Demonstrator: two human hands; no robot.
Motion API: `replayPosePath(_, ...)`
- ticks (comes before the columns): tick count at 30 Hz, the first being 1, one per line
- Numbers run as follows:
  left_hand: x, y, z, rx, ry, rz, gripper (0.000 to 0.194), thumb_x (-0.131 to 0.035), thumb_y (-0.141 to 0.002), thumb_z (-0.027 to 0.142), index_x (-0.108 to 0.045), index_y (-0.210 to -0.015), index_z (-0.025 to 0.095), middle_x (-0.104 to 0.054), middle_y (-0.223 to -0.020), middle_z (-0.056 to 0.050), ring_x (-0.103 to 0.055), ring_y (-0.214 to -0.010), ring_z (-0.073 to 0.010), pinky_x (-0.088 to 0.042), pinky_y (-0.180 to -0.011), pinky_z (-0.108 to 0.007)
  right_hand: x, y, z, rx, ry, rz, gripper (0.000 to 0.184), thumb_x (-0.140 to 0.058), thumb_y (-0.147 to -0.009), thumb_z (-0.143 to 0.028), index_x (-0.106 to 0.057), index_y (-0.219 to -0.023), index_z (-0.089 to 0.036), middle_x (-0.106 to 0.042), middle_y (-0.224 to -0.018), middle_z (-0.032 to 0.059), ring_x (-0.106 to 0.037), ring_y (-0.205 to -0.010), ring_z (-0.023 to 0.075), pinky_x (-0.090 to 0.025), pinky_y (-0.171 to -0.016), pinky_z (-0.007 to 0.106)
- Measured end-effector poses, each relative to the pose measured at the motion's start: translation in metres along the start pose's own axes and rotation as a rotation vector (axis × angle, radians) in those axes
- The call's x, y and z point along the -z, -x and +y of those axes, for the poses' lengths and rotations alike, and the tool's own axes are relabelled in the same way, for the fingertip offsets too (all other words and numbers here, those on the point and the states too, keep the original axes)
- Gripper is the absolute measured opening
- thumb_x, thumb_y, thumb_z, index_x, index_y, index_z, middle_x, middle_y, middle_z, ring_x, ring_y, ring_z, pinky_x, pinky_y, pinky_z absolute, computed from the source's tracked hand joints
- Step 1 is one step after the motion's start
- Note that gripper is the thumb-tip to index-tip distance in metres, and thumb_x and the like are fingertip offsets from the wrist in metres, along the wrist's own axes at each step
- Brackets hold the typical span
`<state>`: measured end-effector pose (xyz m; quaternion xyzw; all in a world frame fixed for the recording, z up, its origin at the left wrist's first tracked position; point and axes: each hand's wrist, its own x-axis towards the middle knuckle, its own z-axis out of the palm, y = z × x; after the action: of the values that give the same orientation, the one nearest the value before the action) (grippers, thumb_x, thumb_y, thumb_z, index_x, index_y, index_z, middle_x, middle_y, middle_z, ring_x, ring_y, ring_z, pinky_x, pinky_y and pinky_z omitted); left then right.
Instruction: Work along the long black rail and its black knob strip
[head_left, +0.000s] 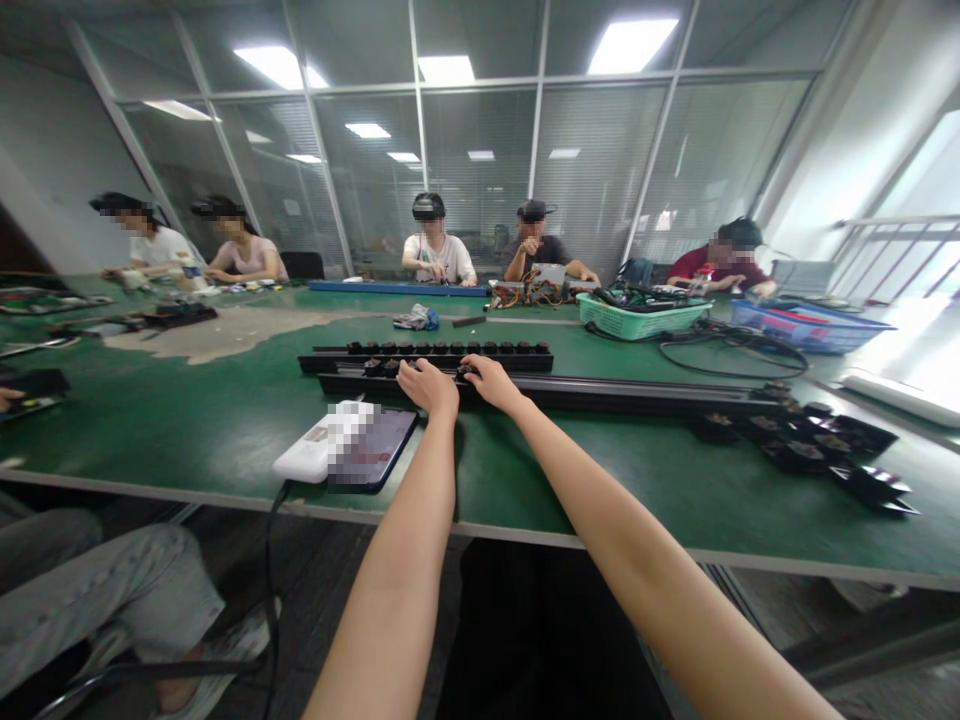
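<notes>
Far rail (517,363): a row of black pieces (450,349) occupies most of its length. Near rail (615,394), on the bench (592,470): judged only partly filled, with a few pieces toward its left end. Loose pieces (799,455) lie off its right end. The right hand (491,380) pinches a small piece (463,372) at the near rail; the left hand (431,388) touches there, grip too small to tell.

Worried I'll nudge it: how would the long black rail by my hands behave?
The long black rail runs straight, so it's probably stiff. Lying flat, it would likely slide rather than roll. Small black parts beside your left hand might shift.
</notes>
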<state>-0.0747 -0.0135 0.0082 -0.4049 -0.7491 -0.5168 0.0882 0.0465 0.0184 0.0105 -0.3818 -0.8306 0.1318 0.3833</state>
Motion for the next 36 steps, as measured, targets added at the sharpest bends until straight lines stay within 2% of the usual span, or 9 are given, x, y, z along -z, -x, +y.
replayPosePath(9, -0.001, -0.001, -0.002, -0.010, -0.011, 0.004, 0.037, -0.039, -0.100, 0.008, -0.071, -0.119, 0.007, -0.052, -0.153, -0.029, -0.047, -0.150, -0.0342, -0.034, -0.126, -0.054, 0.000, 0.003, 0.005, -0.007, -0.007, 0.024, 0.031, -0.062, -0.092, -0.009, -0.069, -0.121, -0.021, -0.073, -0.120, 0.0085, -0.066, -0.115, 0.0214, -0.047, -0.109, 0.038)
replayPosePath(13, -0.002, -0.001, -0.002, -0.006, -0.013, 0.012, 0.039, -0.037, -0.102, 0.009, -0.069, -0.124, 0.006, -0.053, -0.153, -0.029, -0.049, -0.148, -0.0337, -0.035, -0.126, -0.053, 0.004, 0.006, 0.008, -0.025, -0.011, 0.020, 0.032, -0.063, -0.093, -0.009, -0.069, -0.123, -0.020, -0.073, -0.124, 0.0100, -0.066, -0.117, 0.0214, -0.048, -0.109, 0.037)
replayPosePath(22, 0.001, 0.001, 0.001, -0.006, -0.002, -0.004, 0.037, -0.037, -0.101, 0.007, -0.067, -0.123, 0.008, -0.052, -0.153, -0.029, -0.046, -0.151, -0.0331, -0.033, -0.126, -0.056, 0.015, 0.011, 0.010, -0.042, -0.010, -0.012, 0.032, -0.063, -0.095, -0.012, -0.069, -0.125, -0.022, -0.073, -0.125, 0.0086, -0.067, -0.118, 0.0211, -0.049, -0.110, 0.039)
replayPosePath(36, 0.004, 0.002, 0.003, 0.000, 0.015, -0.003, 0.036, -0.038, -0.099, 0.007, -0.068, -0.121, 0.008, -0.053, -0.152, -0.030, -0.047, -0.150, -0.0341, -0.033, -0.126, -0.057, 0.017, 0.012, 0.007, -0.031, 0.023, 0.000, 0.032, -0.062, -0.093, -0.010, -0.069, -0.121, -0.022, -0.074, -0.121, 0.0082, -0.066, -0.117, 0.0219, -0.048, -0.110, 0.039)
